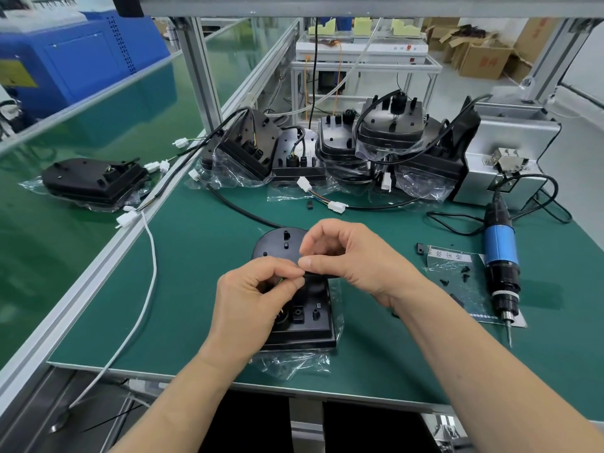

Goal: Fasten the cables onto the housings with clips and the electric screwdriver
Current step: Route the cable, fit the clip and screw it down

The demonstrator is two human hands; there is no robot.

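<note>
Black plastic housing (276, 245) at the near centre of the green tabletop (196, 256), flat on crinkled clear film. Poised just above it, two bare hands meeting fingertip to fingertip. At the left hand (255, 299), grip closed: thumb and curled fingers pinching thin coloured wires at the end of a cable (318, 274). At the right hand (346, 256), grip likewise closed: thumb and forefinger pinching the black sheath of that cable, right beside the left fingertips. Impossible to tell whether a clip sits between the fingers.

Off to the right, lying untouched on the tabletop with bit toward the near edge: the electric screwdriver (500, 253), blue-banded, cord looping back toward a grey metal box (510, 138). Just left of it, a clear bag (457, 299) with small black clips (465, 269) scattered on it, plus one more loose on the mat by the bag's far corner.

Along the far edge, a row of further housings (340, 138) in film, some stacked, some tilted, with cables and white connectors (336, 206) trailing forward. Beyond the aluminium rail (108, 256) at left, on a green belt (65, 256), one more wrapped housing (91, 181). Draped over the rail and down past the near edge, a white cord (153, 256).
</note>
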